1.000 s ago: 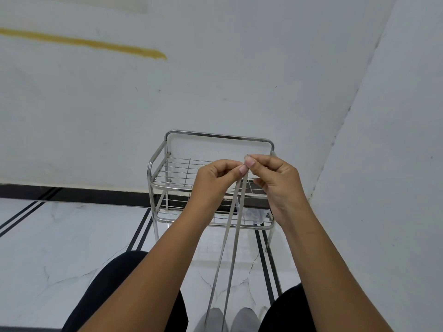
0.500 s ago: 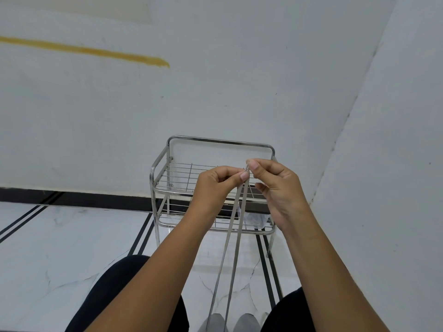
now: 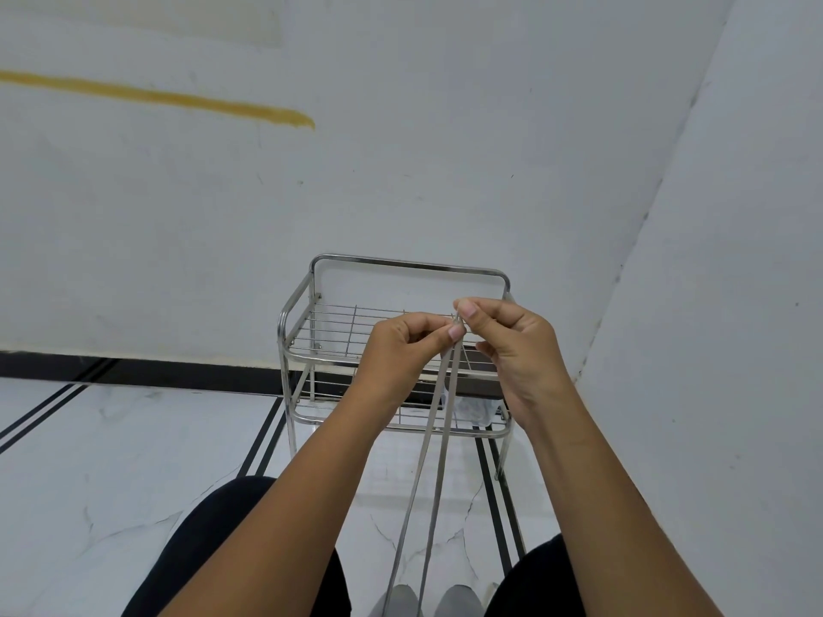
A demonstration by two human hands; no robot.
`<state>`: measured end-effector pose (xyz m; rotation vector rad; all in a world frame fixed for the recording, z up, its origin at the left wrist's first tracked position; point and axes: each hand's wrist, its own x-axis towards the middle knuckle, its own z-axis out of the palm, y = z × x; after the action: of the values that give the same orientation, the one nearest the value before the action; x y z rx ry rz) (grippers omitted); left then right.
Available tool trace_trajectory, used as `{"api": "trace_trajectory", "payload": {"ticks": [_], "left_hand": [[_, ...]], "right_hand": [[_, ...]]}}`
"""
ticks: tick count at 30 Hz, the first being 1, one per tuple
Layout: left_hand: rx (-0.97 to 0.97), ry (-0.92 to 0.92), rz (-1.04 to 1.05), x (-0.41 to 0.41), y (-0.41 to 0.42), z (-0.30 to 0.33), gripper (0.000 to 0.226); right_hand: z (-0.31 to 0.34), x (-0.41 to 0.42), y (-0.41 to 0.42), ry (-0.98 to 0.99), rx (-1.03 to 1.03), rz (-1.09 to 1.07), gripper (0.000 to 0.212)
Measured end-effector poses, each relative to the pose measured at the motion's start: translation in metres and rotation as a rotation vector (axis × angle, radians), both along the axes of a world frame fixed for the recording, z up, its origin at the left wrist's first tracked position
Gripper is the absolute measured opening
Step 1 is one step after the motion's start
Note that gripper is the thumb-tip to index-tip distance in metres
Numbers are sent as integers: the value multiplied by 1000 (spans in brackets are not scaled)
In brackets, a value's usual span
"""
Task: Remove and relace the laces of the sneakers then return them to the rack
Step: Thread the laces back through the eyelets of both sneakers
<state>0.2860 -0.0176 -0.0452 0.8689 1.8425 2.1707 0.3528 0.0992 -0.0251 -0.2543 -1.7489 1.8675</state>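
Note:
Two strands of a grey flat lace (image 3: pixel 429 483) run taut from the bottom edge up to my hands. My left hand (image 3: pixel 403 349) pinches the top of the strands between thumb and curled fingers. My right hand (image 3: pixel 512 345) pinches the same lace ends just above it, thumb and forefinger together. The grey sneaker (image 3: pixel 423 601) shows only as a tongue and collar at the bottom edge, between my knees. Behind my hands stands the steel wire shoe rack (image 3: pixel 303 313), with a white sneaker (image 3: pixel 474 409) partly visible on its lower shelf.
The rack stands in a room corner, white walls behind and to the right. A black skirting band (image 3: pixel 156 371) runs along the back wall. The floor is white marble tile with black stripes (image 3: pixel 262 438). My black-clad knees (image 3: pixel 213 549) frame the bottom.
The view has tilted down slightly, so the rack and wall stripe sit lower in frame. My hands stay together on the lace ends with only small finger shifts.

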Motion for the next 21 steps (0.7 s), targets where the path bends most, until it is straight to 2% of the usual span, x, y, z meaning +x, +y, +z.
{"api": "trace_trajectory", "payload": {"ticks": [21], "left_hand": [[15, -9, -8, 3, -1, 2, 8]], "right_hand": [[4, 3, -4, -17, -23, -10, 21]]}}
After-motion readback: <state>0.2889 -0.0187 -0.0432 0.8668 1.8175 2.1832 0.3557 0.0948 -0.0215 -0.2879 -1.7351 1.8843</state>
